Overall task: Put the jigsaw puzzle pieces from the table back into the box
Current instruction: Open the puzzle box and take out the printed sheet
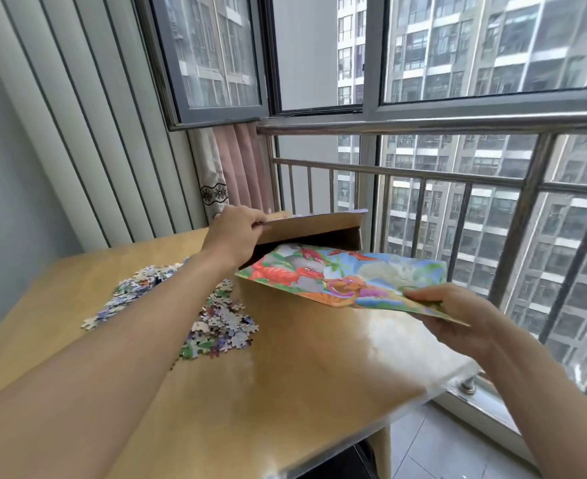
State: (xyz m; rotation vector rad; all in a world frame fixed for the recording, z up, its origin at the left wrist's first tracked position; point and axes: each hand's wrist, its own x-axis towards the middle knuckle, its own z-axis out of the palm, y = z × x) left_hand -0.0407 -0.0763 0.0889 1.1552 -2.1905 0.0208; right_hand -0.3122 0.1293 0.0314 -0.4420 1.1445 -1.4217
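Two grips hold box (314, 229) and sheet (347, 278); pieces (216, 323) lie beneath left forearm.

We have one wide-angle view, head-mounted, facing forward and down across the wooden table (302, 375) toward the window railing (423, 123). It sits close: both forearms enter from the lower edge. Straight lines bow near the borders.

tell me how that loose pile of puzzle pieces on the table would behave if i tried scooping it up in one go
The scattered pile of small multicoloured jigsaw pieces would probably break apart, since the pieces lie mostly unjoined. Each looks thin and flat, so likely light and awkward to lift off the glossy wooden table. On that shiny top they may slide easily, so sweeping could suit better.
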